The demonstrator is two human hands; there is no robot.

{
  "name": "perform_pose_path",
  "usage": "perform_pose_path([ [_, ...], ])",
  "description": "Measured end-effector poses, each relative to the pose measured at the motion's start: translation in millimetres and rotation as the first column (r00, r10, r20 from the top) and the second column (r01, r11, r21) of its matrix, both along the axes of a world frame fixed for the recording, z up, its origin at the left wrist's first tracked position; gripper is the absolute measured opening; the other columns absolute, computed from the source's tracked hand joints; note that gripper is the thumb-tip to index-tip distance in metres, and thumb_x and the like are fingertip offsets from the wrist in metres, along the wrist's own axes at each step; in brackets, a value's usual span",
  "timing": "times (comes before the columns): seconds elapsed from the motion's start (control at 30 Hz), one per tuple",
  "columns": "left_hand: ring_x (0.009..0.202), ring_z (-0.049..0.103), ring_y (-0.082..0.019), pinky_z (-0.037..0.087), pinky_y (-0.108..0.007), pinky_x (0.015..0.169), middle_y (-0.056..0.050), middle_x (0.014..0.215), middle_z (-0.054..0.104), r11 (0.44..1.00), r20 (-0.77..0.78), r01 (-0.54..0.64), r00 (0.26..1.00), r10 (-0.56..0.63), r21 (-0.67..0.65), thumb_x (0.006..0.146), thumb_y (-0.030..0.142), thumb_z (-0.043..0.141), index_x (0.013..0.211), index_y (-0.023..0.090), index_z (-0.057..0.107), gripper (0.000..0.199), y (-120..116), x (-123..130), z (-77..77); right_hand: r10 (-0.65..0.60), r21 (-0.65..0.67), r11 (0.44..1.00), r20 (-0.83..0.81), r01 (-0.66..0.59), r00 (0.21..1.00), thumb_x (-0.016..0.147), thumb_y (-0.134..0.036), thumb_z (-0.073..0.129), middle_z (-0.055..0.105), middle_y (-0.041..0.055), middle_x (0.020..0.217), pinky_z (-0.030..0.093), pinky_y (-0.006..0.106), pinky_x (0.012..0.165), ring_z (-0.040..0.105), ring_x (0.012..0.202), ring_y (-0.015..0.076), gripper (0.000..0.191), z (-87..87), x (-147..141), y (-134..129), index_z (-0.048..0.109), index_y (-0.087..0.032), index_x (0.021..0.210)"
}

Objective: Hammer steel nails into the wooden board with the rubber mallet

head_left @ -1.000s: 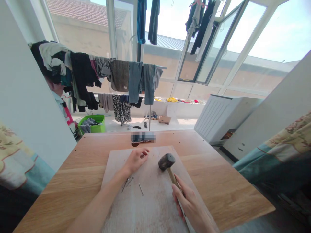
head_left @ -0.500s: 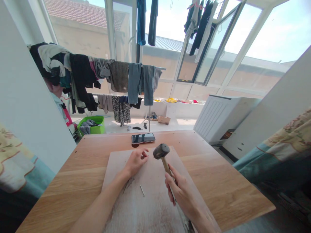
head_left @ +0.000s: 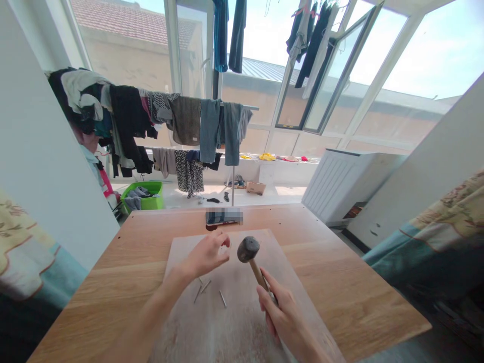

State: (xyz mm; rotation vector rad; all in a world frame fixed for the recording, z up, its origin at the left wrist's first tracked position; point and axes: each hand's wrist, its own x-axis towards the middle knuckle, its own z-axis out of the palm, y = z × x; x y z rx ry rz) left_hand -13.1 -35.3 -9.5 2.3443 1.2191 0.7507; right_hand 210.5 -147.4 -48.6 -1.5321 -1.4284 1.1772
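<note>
My right hand (head_left: 278,305) is wrapped round the wooden handle of a hammer (head_left: 248,249), its dark head raised over a pale board (head_left: 242,322). Left of the hammer head, my left hand (head_left: 209,252) hovers above the board's far part with its fingers curled together; whatever they hold, if anything, is too small to make out. One nail (head_left: 223,298) lies by itself near the middle of the board. Several more nails (head_left: 205,287) lie crossed to its left, beside my left wrist.
The board rests on a wooden table (head_left: 363,297). A phone (head_left: 223,217), partly blurred, lies past the board's far edge. Beyond the table are a green basket (head_left: 153,201), clothes on a drying rack (head_left: 185,121) and a white cabinet (head_left: 333,181).
The hammer head has come down a little towards me. My left hand has drawn slightly back and left, and the crossed nails show more fully.
</note>
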Motion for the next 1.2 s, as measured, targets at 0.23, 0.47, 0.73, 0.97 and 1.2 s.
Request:
perform_pose_path([
  [0.23, 0.092, 0.065, -0.028, 0.048, -0.037, 0.081, -0.011, 0.096, 0.069, 0.950, -0.626, 0.313, 0.740, -0.246, -0.004, 0.076, 0.004, 0.059, 0.091, 0.017, 0.070, 0.022, -70, 8, 18.1, 0.016, -0.020, 1.000, -0.013, -0.017, 1.000, 0.093, -0.056, 0.048, 0.046, -0.0071, 0.054, 0.038, 0.019, 0.030, 0.044, 0.033, 0.0099, 0.073, -14.1, 11, -8, 0.045, -0.011, 0.150],
  [0.47, 0.076, 0.067, -0.025, 0.049, -0.034, 0.072, -0.009, 0.083, 0.072, 0.960, -0.536, 0.279, 0.808, -0.245, -0.019, 0.076, 0.004, 0.056, 0.082, 0.017, 0.070, 0.020, -59, 10, 8.6, -0.020, -0.039, 0.999, -0.089, 0.017, 0.996, 0.093, -0.055, 0.050, 0.049, -0.0069, 0.057, 0.037, 0.017, 0.028, 0.045, 0.033, 0.0088, 0.069, -18.9, 8, -5, 0.044, -0.015, 0.149],
  [0.73, 0.075, 0.063, -0.015, 0.051, -0.026, 0.076, 0.000, 0.084, 0.070, 0.990, 0.324, -0.117, 0.936, 0.138, -0.083, 0.082, 0.020, 0.055, 0.105, 0.021, 0.067, 0.026, 14, -7, -25.9, -0.004, -0.027, 1.000, -0.096, 0.002, 0.995, 0.093, -0.057, 0.049, 0.045, -0.0081, 0.057, 0.034, 0.016, 0.028, 0.041, 0.032, 0.0072, 0.071, -19.5, 9, -3, 0.045, -0.012, 0.147],
  [0.97, 0.069, 0.062, -0.014, 0.050, -0.026, 0.071, -0.003, 0.085, 0.072, 0.991, 0.300, -0.089, 0.947, 0.117, -0.104, 0.083, 0.021, 0.056, 0.091, 0.018, 0.070, 0.016, 21, -11, -46.9, 0.005, -0.038, 0.999, -0.104, -0.009, 0.995, 0.093, -0.056, 0.050, 0.048, -0.0069, 0.059, 0.037, 0.017, 0.029, 0.045, 0.034, 0.0083, 0.066, -16.9, 10, -5, 0.048, -0.016, 0.146],
  [1.2, 0.079, 0.066, -0.017, 0.051, -0.028, 0.074, -0.005, 0.091, 0.073, 0.997, 0.264, -0.062, 0.962, 0.071, -0.044, 0.083, 0.018, 0.057, 0.090, 0.018, 0.070, 0.015, 19, -12, -46.9, -0.011, -0.047, 0.999, -0.117, 0.006, 0.993, 0.093, -0.054, 0.051, 0.048, -0.0069, 0.062, 0.035, 0.016, 0.028, 0.044, 0.034, 0.0072, 0.067, -13.5, 8, -6, 0.046, -0.015, 0.147],
])
